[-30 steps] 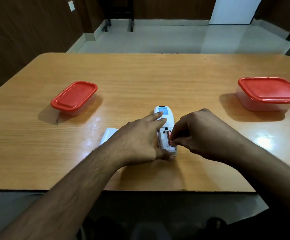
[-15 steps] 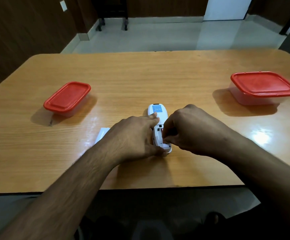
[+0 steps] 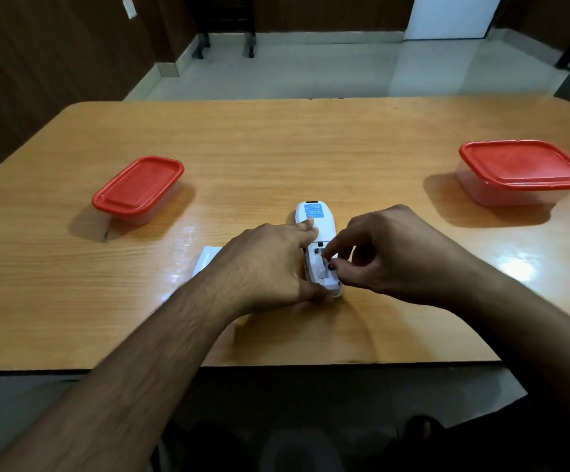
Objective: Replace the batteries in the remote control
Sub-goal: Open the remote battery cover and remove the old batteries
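Observation:
The white remote control (image 3: 317,221) lies face down on the wooden table (image 3: 277,148), blue label at its far end, battery compartment open at the near end. My left hand (image 3: 266,267) presses on the remote from the left, index finger on its back and thumb at its near end. My right hand (image 3: 389,253) has its index finger and thumb pinched together inside the compartment. A small dark end of a battery (image 3: 330,266) shows between the fingertips; the rest of the battery is hidden. The part of the compartment that shows is bare white.
A flat white piece (image 3: 207,258), seemingly the battery cover, lies left of my left hand. A small red-lidded container (image 3: 139,185) stands at the left and a larger red-lidded container (image 3: 522,170) at the right. The table's near edge is just below my wrists.
The reddish battery seen in the compartment a second ago no longer shows there. My right fingers have shifted and pinched at its right side. My left hand has kept its hold.

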